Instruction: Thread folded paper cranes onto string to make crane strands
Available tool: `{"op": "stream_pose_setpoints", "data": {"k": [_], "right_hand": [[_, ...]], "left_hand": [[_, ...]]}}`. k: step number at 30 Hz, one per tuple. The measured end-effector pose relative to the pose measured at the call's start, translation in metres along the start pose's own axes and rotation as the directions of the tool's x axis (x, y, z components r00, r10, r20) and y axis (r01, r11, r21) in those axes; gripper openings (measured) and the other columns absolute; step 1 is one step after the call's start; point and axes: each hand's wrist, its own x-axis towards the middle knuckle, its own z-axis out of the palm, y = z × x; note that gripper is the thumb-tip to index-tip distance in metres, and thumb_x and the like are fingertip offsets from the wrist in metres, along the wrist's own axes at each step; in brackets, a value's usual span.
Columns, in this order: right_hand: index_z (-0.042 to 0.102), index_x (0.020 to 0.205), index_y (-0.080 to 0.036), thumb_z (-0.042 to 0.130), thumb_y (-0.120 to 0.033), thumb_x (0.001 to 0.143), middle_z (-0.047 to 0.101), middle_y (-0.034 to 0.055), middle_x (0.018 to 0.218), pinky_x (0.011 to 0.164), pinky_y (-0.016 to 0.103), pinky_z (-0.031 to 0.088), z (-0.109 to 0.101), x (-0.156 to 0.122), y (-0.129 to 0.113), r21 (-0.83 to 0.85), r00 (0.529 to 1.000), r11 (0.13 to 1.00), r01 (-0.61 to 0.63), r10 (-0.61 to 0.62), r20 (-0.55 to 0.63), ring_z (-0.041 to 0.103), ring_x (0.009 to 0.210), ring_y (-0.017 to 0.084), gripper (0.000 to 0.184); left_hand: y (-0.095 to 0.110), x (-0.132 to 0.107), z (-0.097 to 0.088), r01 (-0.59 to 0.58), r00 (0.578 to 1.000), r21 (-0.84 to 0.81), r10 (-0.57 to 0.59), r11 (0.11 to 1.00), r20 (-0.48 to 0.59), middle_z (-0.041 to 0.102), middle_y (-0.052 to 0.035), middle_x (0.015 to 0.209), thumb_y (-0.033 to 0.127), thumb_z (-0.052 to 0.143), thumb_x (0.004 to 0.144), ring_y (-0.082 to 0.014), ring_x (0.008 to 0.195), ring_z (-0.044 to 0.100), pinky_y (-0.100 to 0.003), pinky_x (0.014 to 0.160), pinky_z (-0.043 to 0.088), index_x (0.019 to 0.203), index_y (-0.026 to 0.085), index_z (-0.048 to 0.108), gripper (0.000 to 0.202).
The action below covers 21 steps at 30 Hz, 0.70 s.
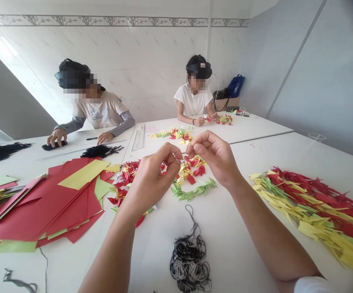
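Both of my hands are raised over the white table, their fingertips almost meeting. My left hand is closed in a pinch of thumb and forefinger. Opposite it, my right hand also pinches, thumb against fingers. Whatever lies in either pinch is too small or hidden to make out. Beneath and behind the hands are red and yellow folded paper cranes, with a curved row of green paper cranes in front of them. Nearer to me, between my forearms, lies a tangled bundle of black and grey thread.
Red paper sheets are piled at left, with yellow and green ones. Strings of paper cranes cover the right side. Across the table sit a person in grey sleeves by black thread and a person in white handling cranes.
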Motion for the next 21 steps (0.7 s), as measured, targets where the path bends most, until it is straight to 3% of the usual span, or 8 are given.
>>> {"op": "stream_pose_setpoints", "data": {"k": [5, 10, 14, 18, 21], "right_hand": [[0.06, 0.09, -0.02, 0.068, -0.045, 0.091, 0.072, 0.0029, 0.087, 0.077, 0.031, 0.059, 0.002, 0.0, -0.004, -0.056, 1.0, 0.998, 0.025, -0.026, -0.009, 0.067, 0.079, 0.014, 0.025], [0.06, 0.091, -0.021, 0.064, -0.037, 0.095, 0.073, 0.0028, 0.087, 0.078, 0.032, 0.059, 0.008, -0.005, -0.008, -0.17, 0.988, 0.976, 0.137, -0.146, -0.043, 0.069, 0.08, 0.015, 0.017], [0.062, 0.092, -0.022, 0.06, -0.024, 0.097, 0.072, 0.0029, 0.09, 0.081, 0.033, 0.058, 0.013, -0.009, -0.007, -0.358, 0.954, 0.894, 0.269, -0.297, -0.026, 0.07, 0.086, 0.016, 0.005], [0.06, 0.094, -0.024, 0.056, -0.017, 0.096, 0.073, 0.0027, 0.092, 0.082, 0.036, 0.058, 0.015, -0.012, -0.005, -0.501, 0.912, 0.783, 0.369, -0.408, 0.035, 0.07, 0.092, 0.018, 0.009], [0.059, 0.095, -0.026, 0.055, -0.015, 0.096, 0.074, 0.0026, 0.095, 0.082, 0.036, 0.059, 0.016, -0.012, -0.004, -0.531, 0.896, 0.746, 0.402, -0.44, 0.06, 0.071, 0.094, 0.018, 0.011]], "left_hand": [[0.001, 0.001, 0.0, 0.0, 1.0, -0.009, 0.0, 1.0, -0.004, 0.047, 0.0054, 0.064, 0.016, 0.05, 0.092, -0.0103, 0.06, 0.048, -0.022, 0.059, 0.039, 0.091, 0.022, 0.056, 0.009], [0.0, 0.001, 0.001, 0.045, 0.999, -0.03, -0.046, 0.999, -0.026, 0.051, 0.0051, 0.064, 0.016, 0.052, 0.091, -0.0101, 0.06, 0.05, -0.022, 0.062, 0.042, 0.087, 0.022, 0.057, 0.008], [-0.002, 0.001, 0.001, 0.074, 0.996, -0.023, -0.076, 0.997, -0.054, 0.055, 0.0043, 0.065, 0.021, 0.055, 0.091, -0.0095, 0.056, 0.047, -0.022, 0.056, 0.039, 0.085, 0.021, 0.06, 0.008], [-0.001, 0.001, 0.002, 0.077, 0.993, -0.003, -0.076, 0.997, -0.094, 0.056, 0.0045, 0.062, 0.022, 0.057, 0.09, -0.0092, 0.054, 0.045, -0.022, 0.054, 0.038, 0.085, 0.021, 0.063, 0.008], [-0.001, 0.002, 0.001, 0.07, 0.992, 0.033, -0.066, 0.997, -0.109, 0.057, 0.0044, 0.06, 0.023, 0.058, 0.089, -0.0093, 0.053, 0.046, -0.022, 0.053, 0.038, 0.083, 0.021, 0.063, 0.008]]}}
